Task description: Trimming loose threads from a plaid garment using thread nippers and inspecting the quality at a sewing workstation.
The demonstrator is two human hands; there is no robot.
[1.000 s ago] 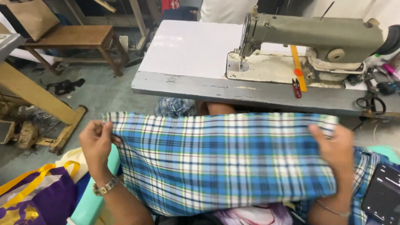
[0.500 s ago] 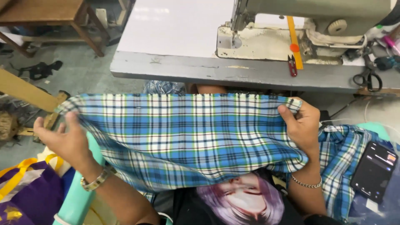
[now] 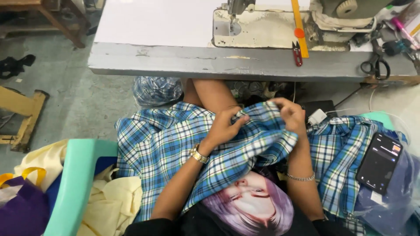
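A blue, white and green plaid cloth (image 3: 175,144) lies bunched over my lap below the sewing table's front edge. My left hand (image 3: 225,124) pinches a fold of it near the middle, with a gold watch on the wrist. My right hand (image 3: 289,114) grips the same fold just to the right, fingers curled, a thin bracelet on the wrist. The two hands are close together, almost touching. More plaid cloth (image 3: 339,153) lies piled at my right.
A grey sewing table (image 3: 197,61) carries a sewing machine (image 3: 262,26), a yellow ruler (image 3: 299,26), red snips (image 3: 297,53) and black scissors (image 3: 376,65). A teal bin (image 3: 72,183) with cream cloth stands at left. A phone (image 3: 379,162) rests on a plastic bag at right.
The cloth was held spread wide between my hands. Both hands have come together at the middle, and the cloth now lies gathered on my lap.
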